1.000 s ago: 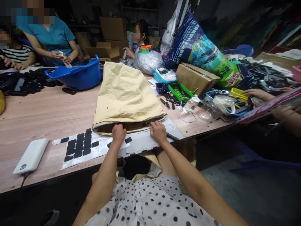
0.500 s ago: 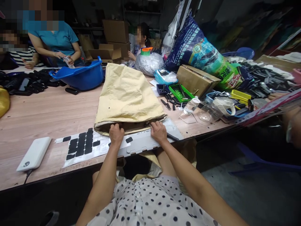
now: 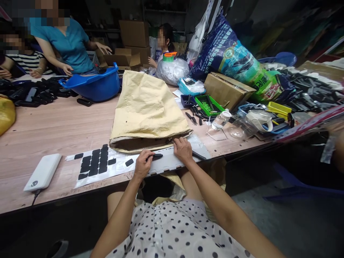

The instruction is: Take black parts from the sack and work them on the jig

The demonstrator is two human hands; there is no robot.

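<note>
In the head view, my left hand (image 3: pixel 143 164) pinches a slim black plastic-looking piece (image 3: pixel 158 156) just in front of the bag mouth. My right hand (image 3: pixel 183 148) is closed at the right end of that mouth, around a long thin tool with a black handle (image 3: pixel 199 155); its far end shows dark by my fingertips and its kind is unclear. The cream sack (image 3: pixel 149 107) lies flat, its dark opening facing me. Under my hands is a pale grey board (image 3: pixel 169 161). To the left, a white sheet (image 3: pixel 115 168) carries several black rounded stickers (image 3: pixel 95 157).
A white power bank (image 3: pixel 43 172) with a cable lies at left. Behind are a blue basin (image 3: pixel 92 87) and black parts. At right stand a green tray (image 3: pixel 197 102), a bottle (image 3: pixel 220 119), a clear jug (image 3: pixel 242 129) and a carton (image 3: pixel 228 91). Co-workers sit or stand across the table.
My left hand has come out from the bag mouth toward me and right, now with the black piece in view. My right hand has barely moved. A co-worker in blue has spread their hands apart.
</note>
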